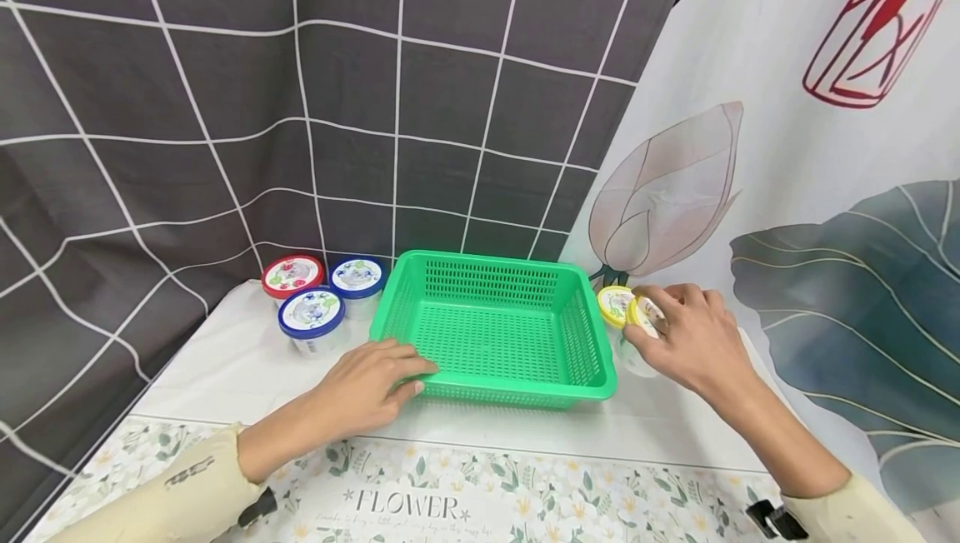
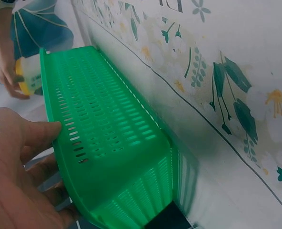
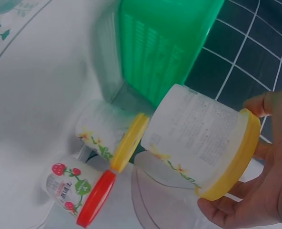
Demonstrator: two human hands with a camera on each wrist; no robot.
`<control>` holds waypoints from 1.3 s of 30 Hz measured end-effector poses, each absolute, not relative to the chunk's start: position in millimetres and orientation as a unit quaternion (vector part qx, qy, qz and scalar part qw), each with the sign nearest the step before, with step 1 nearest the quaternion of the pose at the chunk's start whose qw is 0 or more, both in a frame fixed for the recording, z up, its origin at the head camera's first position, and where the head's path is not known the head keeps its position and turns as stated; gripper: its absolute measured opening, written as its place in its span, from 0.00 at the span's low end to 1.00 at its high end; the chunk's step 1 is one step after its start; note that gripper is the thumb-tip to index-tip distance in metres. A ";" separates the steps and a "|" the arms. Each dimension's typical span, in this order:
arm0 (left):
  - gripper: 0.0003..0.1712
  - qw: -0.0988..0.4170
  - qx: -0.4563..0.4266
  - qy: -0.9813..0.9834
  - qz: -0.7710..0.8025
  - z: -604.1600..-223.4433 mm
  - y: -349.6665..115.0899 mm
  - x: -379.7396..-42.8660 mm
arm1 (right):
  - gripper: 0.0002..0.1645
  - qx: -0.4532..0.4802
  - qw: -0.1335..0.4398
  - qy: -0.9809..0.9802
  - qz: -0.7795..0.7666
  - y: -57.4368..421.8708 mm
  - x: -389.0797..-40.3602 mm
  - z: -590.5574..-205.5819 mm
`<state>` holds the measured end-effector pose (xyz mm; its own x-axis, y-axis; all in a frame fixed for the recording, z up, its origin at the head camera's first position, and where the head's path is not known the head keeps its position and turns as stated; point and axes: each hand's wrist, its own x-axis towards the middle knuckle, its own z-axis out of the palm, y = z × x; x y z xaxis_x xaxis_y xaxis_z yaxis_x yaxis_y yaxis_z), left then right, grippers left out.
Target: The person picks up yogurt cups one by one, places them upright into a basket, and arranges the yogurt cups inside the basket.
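A green perforated plastic basket (image 1: 517, 386) stands on the table between the hands. My left hand (image 1: 367, 385) grips its front rim near the left corner, thumb outside and fingers over the inner side, as the left wrist view shows. My right hand (image 1: 693, 339) holds a white tub with a yellow lid (image 3: 198, 136) by the lid, to the right of the basket. Close by stands another yellow-lidded tub (image 3: 103, 129), and beside it a red-lidded tub with strawberry pictures (image 3: 72, 183). In the head view, my right hand hides that red-lidded tub.
Left of the basket stand a red-lidded tub (image 1: 292, 276) and two blue-lidded tubs (image 1: 311, 314). A dark checked curtain (image 1: 345, 93) hangs behind and left, a pale printed curtain (image 1: 772, 93) on the right. The front of the table has a floral cloth (image 1: 540, 485).
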<state>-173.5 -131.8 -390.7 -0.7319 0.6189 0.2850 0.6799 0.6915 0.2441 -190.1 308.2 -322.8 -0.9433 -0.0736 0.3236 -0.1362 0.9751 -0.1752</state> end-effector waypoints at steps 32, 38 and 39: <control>0.17 0.070 -0.357 -0.918 -0.157 -387.3 -129.4 -174.1 | 0.31 0.131 0.283 -0.933 0.180 278.7 -190.3 -321.9; 0.17 0.069 -0.357 -0.918 -0.158 -385.1 -128.7 -173.5 | 0.33 0.130 0.264 -0.936 0.191 271.4 -189.7 -322.2; 0.17 0.070 -0.357 -0.918 -0.158 -384.6 -128.5 -173.6 | 0.33 0.133 0.262 -0.936 0.194 270.1 -189.6 -322.6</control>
